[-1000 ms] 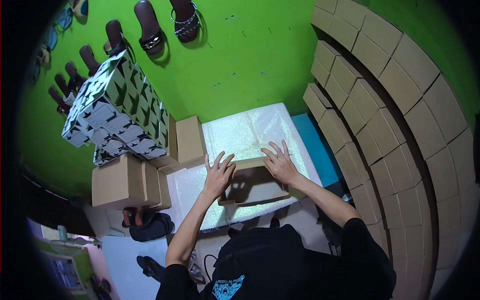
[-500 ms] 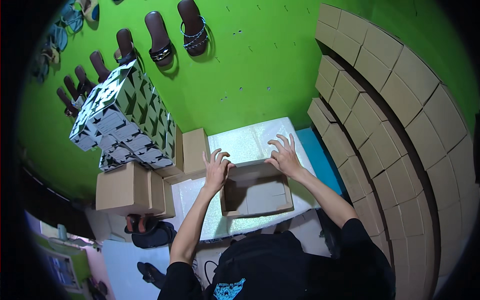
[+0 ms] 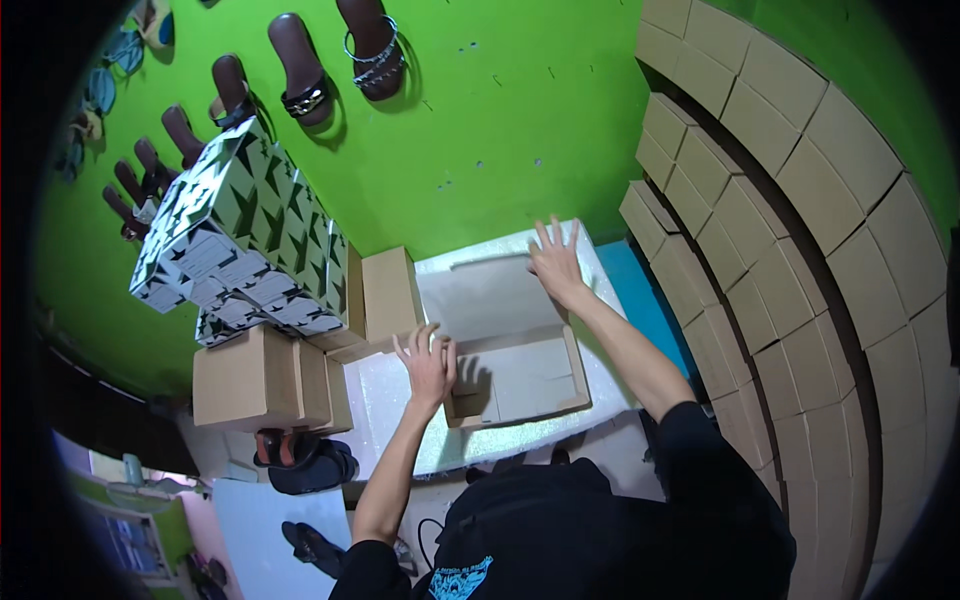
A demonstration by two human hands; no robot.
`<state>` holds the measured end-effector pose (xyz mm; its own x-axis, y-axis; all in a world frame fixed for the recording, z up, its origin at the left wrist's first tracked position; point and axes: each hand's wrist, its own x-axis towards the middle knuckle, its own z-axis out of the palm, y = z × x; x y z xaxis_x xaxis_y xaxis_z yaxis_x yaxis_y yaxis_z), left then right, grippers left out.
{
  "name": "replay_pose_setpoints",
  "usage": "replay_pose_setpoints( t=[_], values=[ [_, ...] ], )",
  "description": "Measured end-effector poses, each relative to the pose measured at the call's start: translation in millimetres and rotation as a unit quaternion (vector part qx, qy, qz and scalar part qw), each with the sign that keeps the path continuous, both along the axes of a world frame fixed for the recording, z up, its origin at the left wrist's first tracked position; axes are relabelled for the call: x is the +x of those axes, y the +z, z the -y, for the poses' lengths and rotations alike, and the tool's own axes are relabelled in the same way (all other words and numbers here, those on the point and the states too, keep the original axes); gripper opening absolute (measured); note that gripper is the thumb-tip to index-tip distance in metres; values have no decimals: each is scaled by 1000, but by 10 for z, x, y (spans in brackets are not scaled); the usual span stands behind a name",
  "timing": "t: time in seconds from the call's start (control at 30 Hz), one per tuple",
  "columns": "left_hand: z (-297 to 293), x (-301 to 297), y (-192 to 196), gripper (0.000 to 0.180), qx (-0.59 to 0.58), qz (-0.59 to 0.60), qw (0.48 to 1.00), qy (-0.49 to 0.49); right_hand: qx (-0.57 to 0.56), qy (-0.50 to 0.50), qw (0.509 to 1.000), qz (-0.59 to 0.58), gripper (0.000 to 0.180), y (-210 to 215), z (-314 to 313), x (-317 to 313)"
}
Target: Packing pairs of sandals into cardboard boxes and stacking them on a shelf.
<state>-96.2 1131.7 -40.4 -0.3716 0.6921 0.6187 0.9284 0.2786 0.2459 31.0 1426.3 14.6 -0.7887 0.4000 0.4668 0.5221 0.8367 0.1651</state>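
A shoe-box-sized cardboard box [image 3: 578, 365] stands on the shiny white tabletop [image 3: 385, 440], its flap lid [image 3: 490, 298] tipped back toward the green wall. Its pale inside shows, with the shadow of a hand falling in the left part. Beside the box's left edge is my left hand [image 3: 428, 370], open with fingers apart; whether it touches the box I cannot tell. My right hand [image 3: 558, 265] is at the far right corner of the lid, fingers stretched out and spread, the thumb side against the lid's edge.
White boxes with dark stars [image 3: 255, 215] are stacked at the left, above plain brown boxes [image 3: 245, 375]. Rows of brown boxes [image 3: 790, 300] fill shelves on the right. Slippers [image 3: 300, 70] hang on the green wall; dark sandals [image 3: 312, 470] lie low at the left.
The lid has swung from raised to laid back, away from me. My right hand moved farther away with it; my left hand came down nearer the box's left edge.
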Motion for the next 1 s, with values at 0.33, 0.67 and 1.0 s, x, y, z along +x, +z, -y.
replay_pose_setpoints(
  t=[0.33, 0.67, 1.0],
  values=[
    [609, 344, -936, 64, -313, 113, 936, 113, -201, -88, 975, 37, 55, -1104, 995, 1170],
    [754, 412, -877, 19, -232, 116, 955, 147, -216, -147, 965, 9, 29, -1498, 1161, 1884],
    [1235, 428, -1546, 15, -162, 473, 843, 201, -408, -238, 880, -42, 23, -1567, 1073, 2164]
  ],
)
